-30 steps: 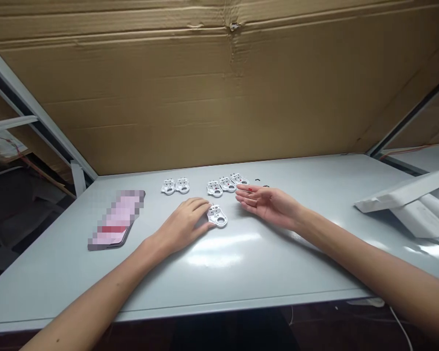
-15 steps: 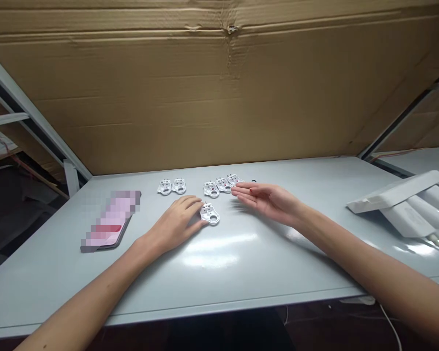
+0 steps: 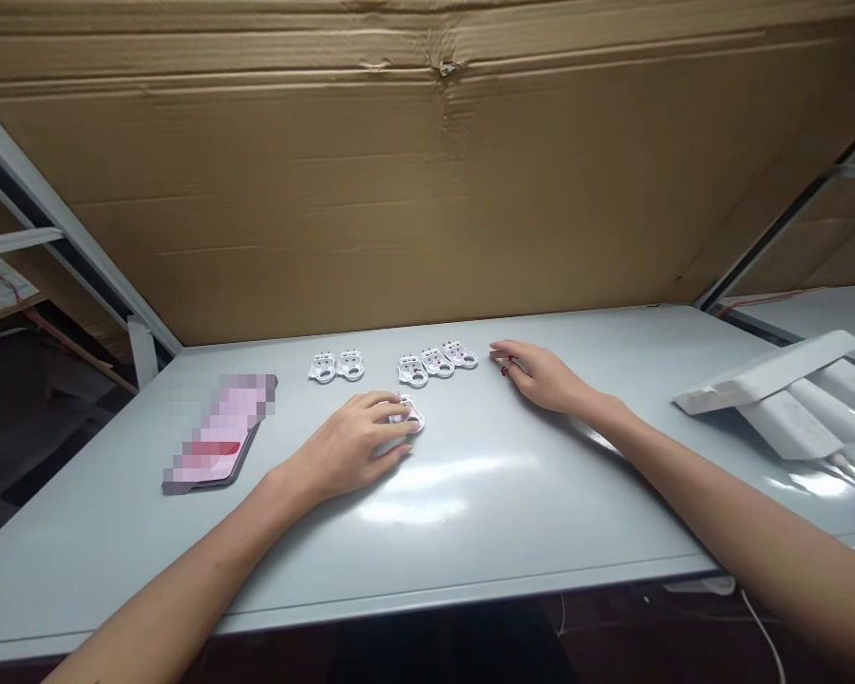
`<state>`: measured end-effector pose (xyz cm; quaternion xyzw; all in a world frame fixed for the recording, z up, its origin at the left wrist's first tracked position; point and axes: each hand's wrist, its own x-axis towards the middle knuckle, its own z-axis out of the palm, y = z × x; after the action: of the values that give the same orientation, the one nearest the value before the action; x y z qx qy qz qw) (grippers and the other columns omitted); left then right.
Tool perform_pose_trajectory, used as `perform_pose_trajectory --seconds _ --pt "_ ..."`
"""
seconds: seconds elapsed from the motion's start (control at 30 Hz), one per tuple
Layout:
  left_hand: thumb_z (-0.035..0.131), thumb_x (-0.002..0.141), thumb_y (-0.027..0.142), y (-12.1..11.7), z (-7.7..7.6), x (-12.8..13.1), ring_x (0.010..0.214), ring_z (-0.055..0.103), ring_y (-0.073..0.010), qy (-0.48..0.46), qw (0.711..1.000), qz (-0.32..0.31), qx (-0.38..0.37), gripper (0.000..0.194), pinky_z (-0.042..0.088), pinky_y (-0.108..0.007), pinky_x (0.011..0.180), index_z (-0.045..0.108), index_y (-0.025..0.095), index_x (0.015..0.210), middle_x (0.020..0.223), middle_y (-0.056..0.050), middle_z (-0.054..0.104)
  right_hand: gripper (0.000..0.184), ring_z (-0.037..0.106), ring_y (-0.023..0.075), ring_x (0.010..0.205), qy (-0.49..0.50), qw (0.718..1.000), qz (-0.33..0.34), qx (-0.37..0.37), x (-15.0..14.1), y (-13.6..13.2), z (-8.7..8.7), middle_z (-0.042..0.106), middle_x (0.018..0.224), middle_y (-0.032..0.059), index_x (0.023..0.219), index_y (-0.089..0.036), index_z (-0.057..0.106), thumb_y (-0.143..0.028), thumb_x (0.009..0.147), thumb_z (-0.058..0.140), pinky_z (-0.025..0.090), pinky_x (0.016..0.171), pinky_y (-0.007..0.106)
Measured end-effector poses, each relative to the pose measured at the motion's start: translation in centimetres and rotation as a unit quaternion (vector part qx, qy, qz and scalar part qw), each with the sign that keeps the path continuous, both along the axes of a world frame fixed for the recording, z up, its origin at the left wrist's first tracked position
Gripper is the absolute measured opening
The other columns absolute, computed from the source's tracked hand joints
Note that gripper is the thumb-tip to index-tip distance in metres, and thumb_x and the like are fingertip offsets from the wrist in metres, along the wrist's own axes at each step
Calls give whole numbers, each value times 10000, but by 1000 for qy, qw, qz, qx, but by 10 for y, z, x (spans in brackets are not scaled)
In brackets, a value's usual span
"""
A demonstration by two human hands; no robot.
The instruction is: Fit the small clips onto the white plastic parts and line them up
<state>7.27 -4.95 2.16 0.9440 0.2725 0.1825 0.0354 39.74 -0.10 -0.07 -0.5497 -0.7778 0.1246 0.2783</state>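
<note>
I find the left hand palm down on the near side of the white parts, its fingers spread and lying over a single white part. That part sits on the worktop at about mid-width and is partly covered by the fingers; its rounded end shows past the fingertips. The thumb lies apart on the near side, and I record no closed grasp.

The right hand is well to the right of that part, near the right end of a row of three white parts. Its fingers are bent, with a small dark red item at the thumb; it is too small for me to tell whether the fingers grip it.

The three in the row lie edge to edge, slanting away to the right, each with a round opening and red spots. To their left I note a pair of white parts, side by side. A phone with a pixelated screen lies at left. A white box-like article with cables stands at right. Brown cardboard lines the back.
</note>
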Motion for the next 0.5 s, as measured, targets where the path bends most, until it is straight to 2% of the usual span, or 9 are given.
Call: perform_pose_trajectory --seconds 0.23,0.4,0.5 --pt "526 964 279 12 -1 -16 1201 578 -247 10 999 33 17 221 457 -430 1038 724 227 1046 1169 -60 697 411 571 302 1221 -5 1000 4 -2 1 0 -3 645 1294 78 1295 -239 586 -213 911 442 449 1031 488" --pt "511 975 324 18 -1 -24 1272 531 -257 18 998 59 19 279 356 -451 1134 663 189 1166 1279 -89 642 450 555 306 1249 -40 999 -3 -26 1 0 -3 612 1355 91 1352 -199 547 -213 932 387 442 1048 481" --pt "498 978 343 16 4 -25 1282 523 -272 25 997 77 19 293 379 -448 1113 659 193 1172 1311 -95 624 454 552 298 1259 -50 998 -5 -23 2 0 -4 592 1384 72 1365 -219 539 -237 942 376 452 1048 462"
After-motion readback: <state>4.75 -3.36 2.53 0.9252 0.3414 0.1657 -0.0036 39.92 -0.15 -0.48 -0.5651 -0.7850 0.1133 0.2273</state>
